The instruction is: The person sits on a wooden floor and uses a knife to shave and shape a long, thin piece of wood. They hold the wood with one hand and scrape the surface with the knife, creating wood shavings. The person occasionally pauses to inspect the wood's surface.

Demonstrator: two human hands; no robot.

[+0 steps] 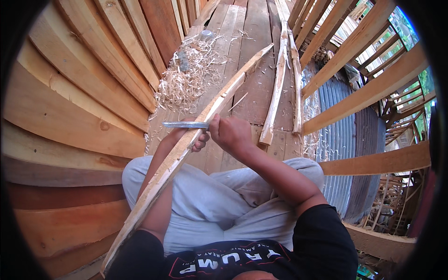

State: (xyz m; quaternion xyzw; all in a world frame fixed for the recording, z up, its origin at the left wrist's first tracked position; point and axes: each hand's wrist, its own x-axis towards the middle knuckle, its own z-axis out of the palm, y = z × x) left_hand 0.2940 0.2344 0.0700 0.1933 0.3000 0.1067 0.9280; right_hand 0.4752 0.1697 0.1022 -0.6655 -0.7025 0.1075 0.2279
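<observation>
My right hand point(232, 134) is clenched round the handle of a knife point(186, 124), its blade lying flat across the wooden strip point(178, 154), and sits just right of that strip. My left hand point(200, 141) is cupped beneath the strip, grasping it from below with curled fingers showing on its right side; the rest of that grip is hidden. The strip slants over my left forearm, its near end beside my left sleeve and its far end pointing away to the right. Below the strip are my crossed legs in soft grey trousers point(210, 196), and beyond it a floor point(252, 100) of worn brown boards. Left of the strip, thin curly shavings point(189, 79) heap up against a wall of smooth planks point(79, 112); right of it lie two long, narrow pieces point(278, 84) of pale, rough-edged wood. Further right of the strip stand square-edged slats point(364, 99), with ribbed grey metal sheets point(338, 144) past them. The strip itself is slim, pale and unevenly hewn, tapering at its far end.
</observation>
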